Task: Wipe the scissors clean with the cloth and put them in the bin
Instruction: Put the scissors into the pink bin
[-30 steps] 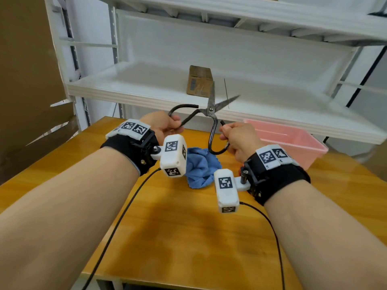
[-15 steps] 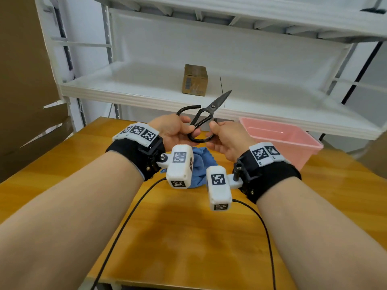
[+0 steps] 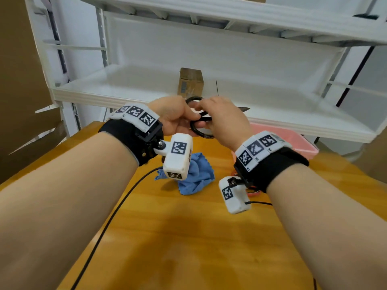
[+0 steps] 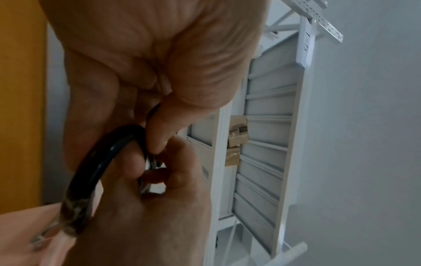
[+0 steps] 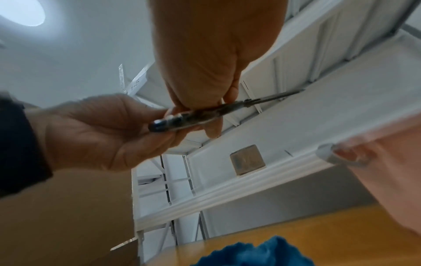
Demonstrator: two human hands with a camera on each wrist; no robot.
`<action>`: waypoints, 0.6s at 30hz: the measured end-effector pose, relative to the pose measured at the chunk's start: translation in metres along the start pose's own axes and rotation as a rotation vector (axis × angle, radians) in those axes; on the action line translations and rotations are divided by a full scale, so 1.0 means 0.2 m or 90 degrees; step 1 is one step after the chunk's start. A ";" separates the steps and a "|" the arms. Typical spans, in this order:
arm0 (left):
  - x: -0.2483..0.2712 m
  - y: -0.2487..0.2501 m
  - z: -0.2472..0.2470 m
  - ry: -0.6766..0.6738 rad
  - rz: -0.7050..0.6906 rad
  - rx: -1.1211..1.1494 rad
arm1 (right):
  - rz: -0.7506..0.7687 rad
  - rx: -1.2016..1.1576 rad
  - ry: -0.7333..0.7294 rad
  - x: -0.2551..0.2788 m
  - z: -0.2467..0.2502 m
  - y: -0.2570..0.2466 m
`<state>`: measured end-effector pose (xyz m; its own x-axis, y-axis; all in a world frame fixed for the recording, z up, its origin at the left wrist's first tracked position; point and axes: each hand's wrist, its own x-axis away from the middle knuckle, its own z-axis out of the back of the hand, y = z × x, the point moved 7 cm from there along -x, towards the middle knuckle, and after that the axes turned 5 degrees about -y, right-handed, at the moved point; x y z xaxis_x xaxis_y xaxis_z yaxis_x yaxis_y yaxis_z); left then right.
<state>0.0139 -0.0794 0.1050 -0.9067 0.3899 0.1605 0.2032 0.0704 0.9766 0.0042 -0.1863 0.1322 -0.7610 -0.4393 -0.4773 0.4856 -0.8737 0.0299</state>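
Both hands, left hand (image 3: 178,118) and right hand (image 3: 225,120), pinch the closed scissors (image 3: 201,130) above the table (image 3: 188,237); rigid, likely heavy metal with smooth loops, best held at handles.

This looks like a storeroom or warehouse work corner. White metal shelving (image 3: 209,88) stands against a plain white wall, its boards nearly bare but for one small taped cardboard box (image 3: 191,81) on the lower board. In front of the shelving stands a wooden worktable (image 3: 188,237). Left of the shelving lean large flattened cardboard sheets (image 3: 18,80).
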 end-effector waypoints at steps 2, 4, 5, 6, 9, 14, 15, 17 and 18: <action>-0.02 0.07 -0.07 -0.026 -0.024 -0.040 | 0.021 0.045 0.005 -0.01 0.04 0.04; -0.05 0.14 -0.13 -0.031 -0.054 -0.061 | 0.016 0.050 0.008 -0.02 0.08 0.10; -0.08 0.16 -0.16 -0.031 -0.065 -0.058 | 0.005 0.042 0.006 -0.02 0.11 0.13; -0.10 0.18 -0.18 -0.032 -0.073 -0.050 | -0.006 0.036 0.004 -0.03 0.13 0.17; -0.19 0.21 -0.24 -0.032 -0.072 -0.010 | -0.039 0.033 -0.024 -0.04 0.16 0.28; -0.37 0.16 -0.32 -0.037 -0.064 -0.033 | -0.128 0.017 -0.030 -0.03 0.16 0.52; -0.41 0.14 -0.32 -0.030 -0.065 -0.042 | -0.147 0.014 -0.041 -0.02 0.14 0.57; -0.48 0.11 -0.32 -0.016 -0.071 -0.126 | -0.185 0.008 -0.084 -0.01 0.06 0.66; -0.51 0.08 -0.32 -0.013 -0.068 -0.187 | -0.203 0.009 -0.110 0.00 0.02 0.70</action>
<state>0.0851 -0.1767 0.1138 -0.9089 0.4134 0.0548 -0.0110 -0.1552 0.9878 0.0710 -0.3081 0.1399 -0.9352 -0.1723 -0.3093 0.2073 -0.9747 -0.0836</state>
